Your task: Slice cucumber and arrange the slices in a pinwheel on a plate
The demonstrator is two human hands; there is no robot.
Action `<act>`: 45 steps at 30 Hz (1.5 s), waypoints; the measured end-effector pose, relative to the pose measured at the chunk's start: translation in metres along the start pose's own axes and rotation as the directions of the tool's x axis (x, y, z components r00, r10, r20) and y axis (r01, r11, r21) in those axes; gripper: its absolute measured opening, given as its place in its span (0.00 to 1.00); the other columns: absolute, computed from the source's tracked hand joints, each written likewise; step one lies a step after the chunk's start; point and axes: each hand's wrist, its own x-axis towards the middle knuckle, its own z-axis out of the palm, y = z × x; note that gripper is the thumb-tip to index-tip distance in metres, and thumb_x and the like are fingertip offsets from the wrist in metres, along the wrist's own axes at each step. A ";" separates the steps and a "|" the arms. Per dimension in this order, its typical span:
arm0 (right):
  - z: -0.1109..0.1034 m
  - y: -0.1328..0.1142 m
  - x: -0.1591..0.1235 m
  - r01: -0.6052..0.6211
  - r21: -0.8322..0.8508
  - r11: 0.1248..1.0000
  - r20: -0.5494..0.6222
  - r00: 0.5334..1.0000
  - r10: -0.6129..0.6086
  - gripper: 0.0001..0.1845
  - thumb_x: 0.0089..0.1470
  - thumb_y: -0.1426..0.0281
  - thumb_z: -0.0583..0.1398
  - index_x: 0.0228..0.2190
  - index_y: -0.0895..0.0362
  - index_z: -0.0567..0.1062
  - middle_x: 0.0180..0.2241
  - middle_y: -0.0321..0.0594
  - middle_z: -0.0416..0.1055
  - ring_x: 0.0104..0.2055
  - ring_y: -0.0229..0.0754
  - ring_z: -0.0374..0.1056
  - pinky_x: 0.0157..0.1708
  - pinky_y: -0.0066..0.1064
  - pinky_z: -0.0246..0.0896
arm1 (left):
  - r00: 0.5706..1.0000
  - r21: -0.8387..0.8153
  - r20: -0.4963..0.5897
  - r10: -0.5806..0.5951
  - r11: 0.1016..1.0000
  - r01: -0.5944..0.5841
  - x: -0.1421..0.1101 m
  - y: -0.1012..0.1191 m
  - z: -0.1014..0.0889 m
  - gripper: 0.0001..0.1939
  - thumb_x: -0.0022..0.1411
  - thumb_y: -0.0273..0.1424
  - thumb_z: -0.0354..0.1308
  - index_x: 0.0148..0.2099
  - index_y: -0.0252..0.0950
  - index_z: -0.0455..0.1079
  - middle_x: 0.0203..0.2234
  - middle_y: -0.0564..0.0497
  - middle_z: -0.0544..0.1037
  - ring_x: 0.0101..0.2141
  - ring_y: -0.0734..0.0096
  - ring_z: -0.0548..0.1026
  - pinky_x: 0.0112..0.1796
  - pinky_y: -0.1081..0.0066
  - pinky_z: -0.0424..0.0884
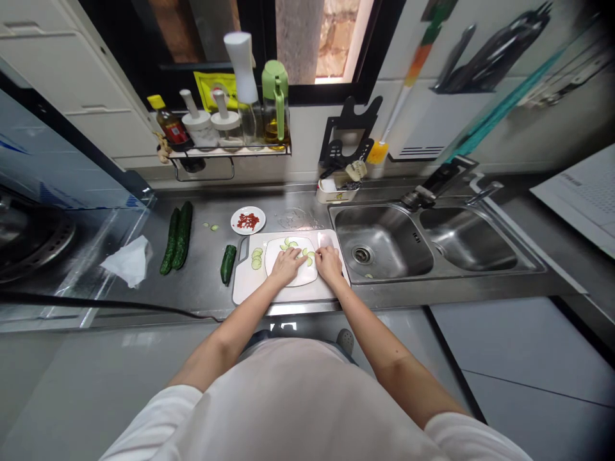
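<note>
A white square plate (303, 276) lies on a pale cutting board (250, 288), with cucumber slices (289, 243) set along its edge. My left hand (287, 266) rests over the plate, fingers stretched out near the slices. At the plate's right side my right hand (329, 261) is closed, its fingertips pinched at a cucumber slice (310, 257). Partly covered by that hand, a shiny knife blade (325, 239) lies on the board. More cucumber slices (257, 258) overlap in a row on the board's left. A cut cucumber piece (228, 264) lies just left of the board.
Two whole cucumbers (177, 237) and a crumpled white cloth (129, 261) lie further left. Behind the board stands a small plate (248, 213) of chopped red pieces. A double sink (384, 240) is on the right. Bottles and jars fill a wall rack (230, 152).
</note>
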 end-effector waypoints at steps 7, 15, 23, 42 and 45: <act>0.002 0.001 0.000 -0.002 0.059 0.998 -0.030 1.000 0.004 0.17 0.64 0.65 0.49 0.42 0.55 0.76 0.44 0.47 0.69 0.49 0.49 0.58 0.41 0.33 0.55 | 1.000 -0.018 0.013 -0.027 0.999 0.027 0.000 -0.001 0.001 0.25 0.64 0.23 0.47 0.58 0.51 0.67 0.56 0.45 0.66 0.54 0.58 0.61 0.47 0.59 0.63; -0.001 -0.004 0.005 -0.028 0.044 0.999 -0.032 0.999 0.030 0.17 0.62 0.65 0.50 0.41 0.56 0.77 0.43 0.48 0.71 0.47 0.49 0.59 0.41 0.33 0.55 | 0.999 -0.022 0.015 -0.050 0.999 0.050 -0.001 -0.002 0.003 0.25 0.64 0.23 0.47 0.59 0.52 0.67 0.57 0.46 0.65 0.55 0.58 0.59 0.47 0.60 0.63; -0.002 -0.002 0.002 -0.027 0.033 0.999 -0.018 0.999 0.027 0.17 0.63 0.65 0.50 0.42 0.55 0.77 0.43 0.47 0.70 0.48 0.48 0.59 0.42 0.33 0.54 | 0.996 -0.048 0.011 -0.089 0.995 0.089 0.002 0.000 0.001 0.23 0.67 0.25 0.46 0.56 0.53 0.70 0.54 0.46 0.66 0.54 0.58 0.59 0.47 0.60 0.62; 0.011 0.012 -0.013 0.039 0.238 0.971 -0.252 0.968 0.022 0.14 0.59 0.69 0.53 0.41 0.57 0.77 0.40 0.49 0.69 0.44 0.50 0.59 0.42 0.35 0.54 | 0.995 -0.125 -0.003 -0.102 0.987 0.101 0.012 0.005 -0.005 0.18 0.66 0.26 0.50 0.50 0.49 0.76 0.49 0.46 0.68 0.51 0.59 0.61 0.49 0.59 0.61; 0.014 0.011 -0.021 0.084 0.261 0.962 -0.297 0.955 -0.003 0.14 0.58 0.69 0.53 0.40 0.56 0.77 0.39 0.48 0.69 0.44 0.50 0.59 0.42 0.36 0.55 | 0.995 -0.121 0.000 -0.095 0.988 0.095 0.013 0.006 -0.006 0.18 0.66 0.26 0.50 0.50 0.48 0.76 0.46 0.45 0.68 0.50 0.60 0.61 0.48 0.60 0.61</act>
